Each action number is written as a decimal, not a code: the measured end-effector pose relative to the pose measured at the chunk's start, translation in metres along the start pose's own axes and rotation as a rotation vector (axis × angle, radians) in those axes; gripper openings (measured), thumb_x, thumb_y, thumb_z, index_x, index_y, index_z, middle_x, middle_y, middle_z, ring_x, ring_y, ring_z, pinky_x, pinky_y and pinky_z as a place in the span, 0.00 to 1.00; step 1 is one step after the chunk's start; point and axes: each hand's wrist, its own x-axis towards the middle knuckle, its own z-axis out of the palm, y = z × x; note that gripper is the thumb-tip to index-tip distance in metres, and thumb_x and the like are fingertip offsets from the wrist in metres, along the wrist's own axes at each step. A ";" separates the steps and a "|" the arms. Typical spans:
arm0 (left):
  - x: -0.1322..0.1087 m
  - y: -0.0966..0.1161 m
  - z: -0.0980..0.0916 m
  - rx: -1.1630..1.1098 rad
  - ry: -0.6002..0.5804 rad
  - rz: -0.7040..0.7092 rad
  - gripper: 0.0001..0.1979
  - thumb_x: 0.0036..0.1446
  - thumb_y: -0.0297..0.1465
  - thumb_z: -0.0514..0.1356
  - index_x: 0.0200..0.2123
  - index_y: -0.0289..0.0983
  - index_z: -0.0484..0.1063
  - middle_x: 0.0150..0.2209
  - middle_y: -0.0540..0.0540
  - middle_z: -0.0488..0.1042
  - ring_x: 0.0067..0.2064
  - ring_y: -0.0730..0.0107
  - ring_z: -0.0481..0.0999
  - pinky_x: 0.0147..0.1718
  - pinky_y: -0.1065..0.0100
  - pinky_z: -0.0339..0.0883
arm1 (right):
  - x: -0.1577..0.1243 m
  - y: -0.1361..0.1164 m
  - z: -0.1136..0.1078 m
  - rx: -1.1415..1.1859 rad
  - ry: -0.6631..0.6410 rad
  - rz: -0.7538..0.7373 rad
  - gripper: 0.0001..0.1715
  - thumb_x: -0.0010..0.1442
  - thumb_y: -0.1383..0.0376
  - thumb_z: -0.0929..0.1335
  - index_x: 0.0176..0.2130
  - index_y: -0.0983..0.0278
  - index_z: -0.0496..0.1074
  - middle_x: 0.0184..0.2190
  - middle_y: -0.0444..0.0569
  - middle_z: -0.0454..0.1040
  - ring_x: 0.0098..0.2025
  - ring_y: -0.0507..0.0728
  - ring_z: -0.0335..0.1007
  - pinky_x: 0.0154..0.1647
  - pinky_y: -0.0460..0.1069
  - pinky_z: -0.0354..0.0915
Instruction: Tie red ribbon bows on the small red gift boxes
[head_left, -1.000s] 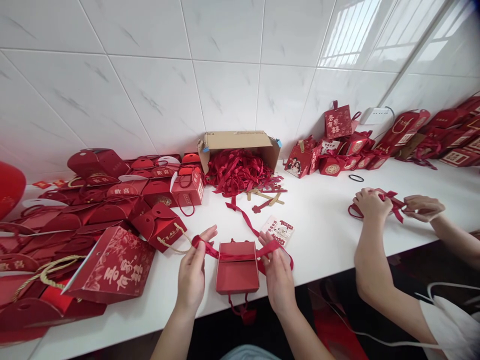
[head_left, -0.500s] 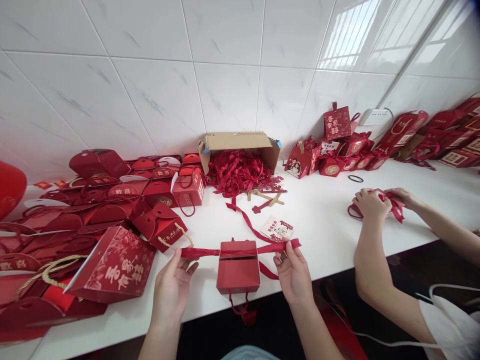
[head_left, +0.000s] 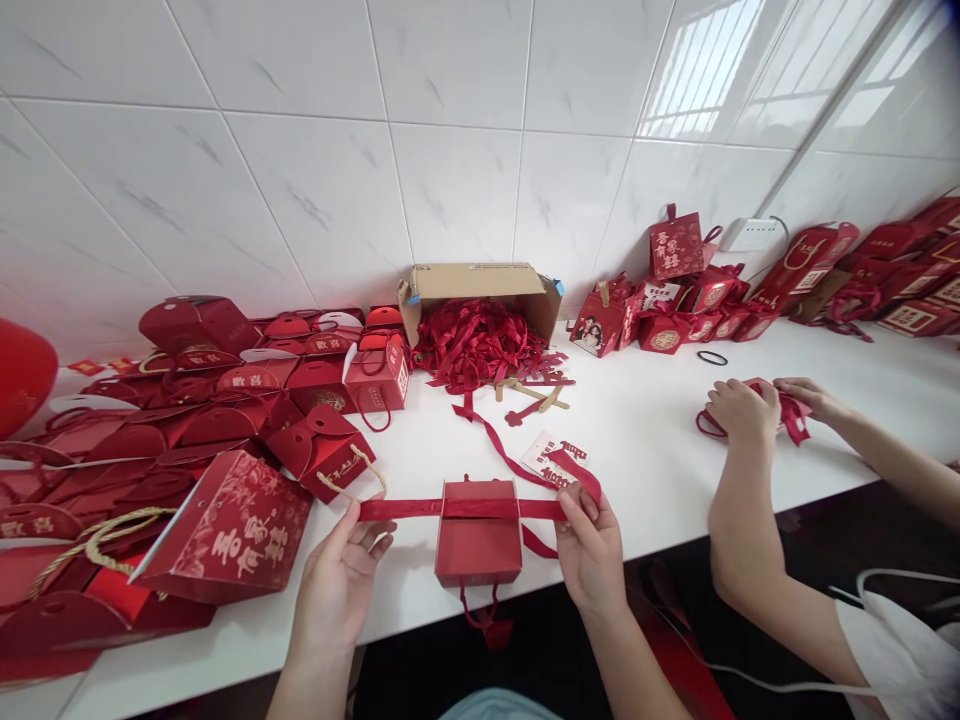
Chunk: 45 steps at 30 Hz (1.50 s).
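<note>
A small red gift box (head_left: 478, 535) lies at the front edge of the white counter (head_left: 645, 450). A red ribbon (head_left: 465, 508) stretches flat across its top. My left hand (head_left: 341, 580) pinches the ribbon's left end, left of the box. My right hand (head_left: 589, 550) pinches the ribbon on the right side, where its tail loops back. A red tassel (head_left: 487, 625) hangs from the box over the counter edge.
Red gift bags (head_left: 225, 535) crowd the left. An open cardboard box (head_left: 480, 285) spills red ribbons at the back, and a printed card (head_left: 555, 458) lies near it. Another person's hands (head_left: 746, 410) hold a red ribboned box at right. More red boxes (head_left: 675, 300) line the wall.
My hands moved apart from the box top and pulled the ribbon straight and taut across it. The other person's right hand closed in on their box.
</note>
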 end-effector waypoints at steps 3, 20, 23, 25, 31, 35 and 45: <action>0.001 -0.003 -0.002 -0.002 0.008 0.017 0.06 0.54 0.28 0.62 0.36 0.35 0.78 0.30 0.48 0.79 0.29 0.72 0.77 0.25 0.73 0.73 | 0.004 0.007 0.001 -0.025 0.037 -0.033 0.20 0.45 0.64 0.77 0.25 0.62 0.62 0.26 0.38 0.62 0.28 0.46 0.61 0.33 0.42 0.65; 0.006 0.019 -0.015 -0.132 0.130 0.256 0.07 0.48 0.32 0.68 0.26 0.38 0.72 0.25 0.54 0.75 0.29 0.75 0.73 0.28 0.73 0.70 | 0.017 -0.003 -0.018 -0.037 0.186 -0.127 0.20 0.48 0.64 0.77 0.42 0.60 0.75 0.33 0.41 0.78 0.39 0.50 0.74 0.44 0.46 0.70; 0.002 0.026 -0.009 -0.127 0.117 0.346 0.08 0.50 0.34 0.67 0.26 0.39 0.72 0.26 0.53 0.76 0.32 0.72 0.74 0.30 0.72 0.71 | 0.020 -0.011 -0.015 0.005 0.223 -0.165 0.15 0.45 0.65 0.78 0.35 0.61 0.75 0.31 0.40 0.77 0.35 0.49 0.74 0.38 0.44 0.71; -0.001 0.031 -0.003 -0.125 0.119 0.450 0.10 0.49 0.33 0.68 0.23 0.38 0.70 0.26 0.54 0.75 0.33 0.72 0.74 0.32 0.70 0.71 | 0.022 -0.018 -0.011 0.013 0.218 -0.161 0.13 0.46 0.64 0.78 0.32 0.62 0.74 0.29 0.41 0.77 0.31 0.49 0.74 0.33 0.45 0.71; -0.006 0.049 0.023 -0.138 0.131 0.847 0.10 0.41 0.24 0.72 0.25 0.36 0.73 0.27 0.55 0.75 0.33 0.75 0.73 0.40 0.71 0.70 | 0.023 -0.044 0.009 0.010 0.126 -0.157 0.12 0.51 0.58 0.75 0.32 0.63 0.75 0.32 0.45 0.78 0.31 0.51 0.73 0.27 0.46 0.68; -0.011 0.062 0.048 -0.118 0.008 0.927 0.11 0.39 0.25 0.73 0.29 0.35 0.76 0.28 0.54 0.77 0.32 0.77 0.74 0.40 0.70 0.70 | 0.026 -0.058 0.037 -0.013 0.023 -0.255 0.11 0.47 0.62 0.77 0.31 0.62 0.74 0.30 0.41 0.77 0.32 0.49 0.72 0.33 0.46 0.67; -0.026 0.056 0.092 0.091 -0.316 0.919 0.06 0.47 0.32 0.70 0.30 0.36 0.78 0.27 0.50 0.79 0.30 0.73 0.77 0.34 0.72 0.71 | 0.014 -0.069 0.097 -0.242 -0.320 -0.429 0.09 0.53 0.61 0.73 0.27 0.62 0.73 0.25 0.41 0.71 0.29 0.49 0.64 0.33 0.46 0.62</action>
